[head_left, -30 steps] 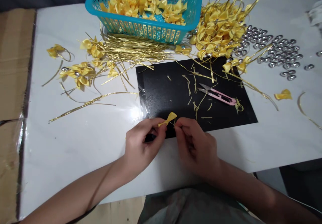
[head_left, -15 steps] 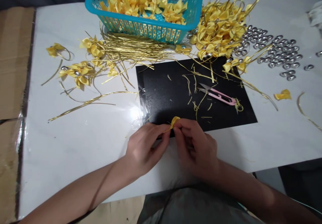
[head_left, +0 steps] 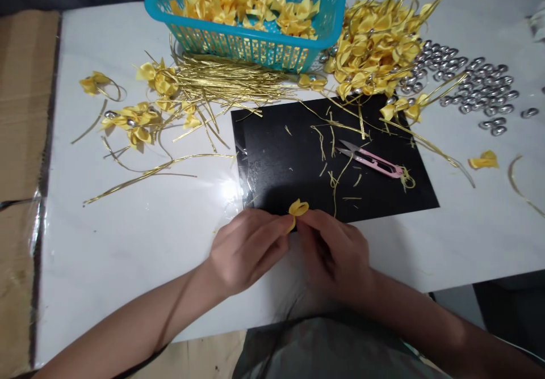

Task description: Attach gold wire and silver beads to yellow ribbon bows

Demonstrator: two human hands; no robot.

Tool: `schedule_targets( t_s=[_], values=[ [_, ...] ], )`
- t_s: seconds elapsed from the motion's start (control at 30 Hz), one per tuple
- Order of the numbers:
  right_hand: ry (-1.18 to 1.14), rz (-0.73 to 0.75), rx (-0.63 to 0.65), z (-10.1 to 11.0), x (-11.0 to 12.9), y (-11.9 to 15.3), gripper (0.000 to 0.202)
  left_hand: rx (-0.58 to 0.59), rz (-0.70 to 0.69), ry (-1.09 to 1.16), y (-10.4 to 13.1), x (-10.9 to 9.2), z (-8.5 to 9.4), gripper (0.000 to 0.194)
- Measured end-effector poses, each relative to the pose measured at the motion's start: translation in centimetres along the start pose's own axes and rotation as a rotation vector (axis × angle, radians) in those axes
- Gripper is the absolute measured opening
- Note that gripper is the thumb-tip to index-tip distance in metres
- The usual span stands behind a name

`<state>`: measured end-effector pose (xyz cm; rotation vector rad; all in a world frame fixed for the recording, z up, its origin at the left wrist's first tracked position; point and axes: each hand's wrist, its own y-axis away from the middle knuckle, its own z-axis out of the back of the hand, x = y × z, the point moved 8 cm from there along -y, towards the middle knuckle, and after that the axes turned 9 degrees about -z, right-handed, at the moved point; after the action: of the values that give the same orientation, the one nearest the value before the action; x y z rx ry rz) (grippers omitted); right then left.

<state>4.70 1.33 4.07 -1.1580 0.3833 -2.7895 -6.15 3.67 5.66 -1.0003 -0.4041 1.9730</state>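
Note:
A small yellow ribbon piece [head_left: 298, 207], looped at the top, is pinched between both hands over the near edge of the black mat [head_left: 281, 163]. On its left side my left hand [head_left: 251, 245] grips it with closed fingertips. From the right, my right hand [head_left: 336, 248] closes thumb and fingers on the same ribbon. Pink-handled thread snips [head_left: 374, 162] lie on the mat beyond my right hand, among yellow thread scraps.
A teal basket [head_left: 255, 33] of yellow ribbon flowers stands at the back of the white table [head_left: 128, 243]. Gold cords [head_left: 230, 78] lie before it. To its right are a heap of yellow bows [head_left: 374, 44] and many silver beads [head_left: 485, 87].
The ribbon has turned between my fingertips and now shows an open loop above and a tail below. Both hands stay close together at nearly the same place.

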Motion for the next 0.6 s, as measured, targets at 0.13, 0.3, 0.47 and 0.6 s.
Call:
schedule_targets(
  t_s=[0.13, 0.3, 0.47, 0.6],
  values=[
    [-0.039, -0.002, 0.0, 0.0, 0.0, -0.2, 0.014, 0.066, -0.106, -0.092, -0.4, -0.4, -0.2, 0.01],
    [-0.1, -0.073, 0.034, -0.2, -0.7, -0.3, 0.015, 0.069, -0.195, -0.136, -0.3, -0.8, 0.2, 0.009],
    [-0.151, -0.074, 0.127, -0.7, -1.2, 0.0, 0.018, 0.097, -0.246, -0.159, -0.2, -1.3, 0.5, 0.008],
    [-0.184, -0.086, 0.157, -0.8, -1.3, 0.0, 0.017, 0.092, -0.244, -0.172, -0.2, -1.3, 0.5, 0.008]
  ],
)
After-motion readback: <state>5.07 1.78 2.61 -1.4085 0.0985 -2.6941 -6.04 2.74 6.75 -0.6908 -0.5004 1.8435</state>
